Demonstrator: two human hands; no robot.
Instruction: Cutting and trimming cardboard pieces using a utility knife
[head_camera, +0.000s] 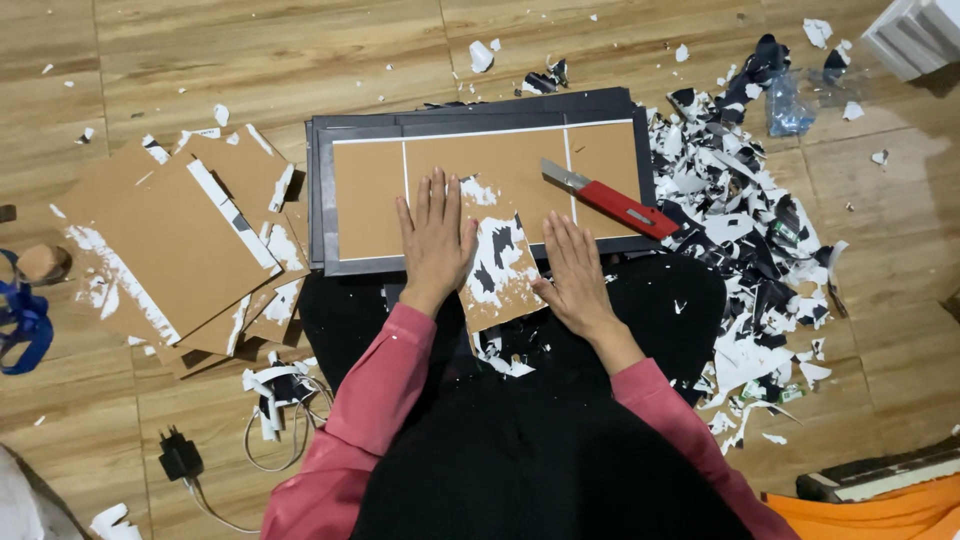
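My left hand (434, 240) lies flat, fingers spread, on a brown board (370, 190) framed by grey sheets. My right hand (577, 270) rests flat beside it on my black-clad lap, touching the edge of a small brown cardboard piece (500, 262) with torn black-and-white paper stuck to it. That piece lies between both hands. A red-handled utility knife (610, 200) with its blade out lies on the board, just beyond my right hand. Neither hand grips anything.
A loose stack of brown cardboard pieces (180, 240) lies on the wooden floor at left. A large heap of torn black-and-white paper scraps (750, 250) spreads at right. A black charger with white cable (180, 458) sits at lower left; a blue object (22, 325) is at the left edge.
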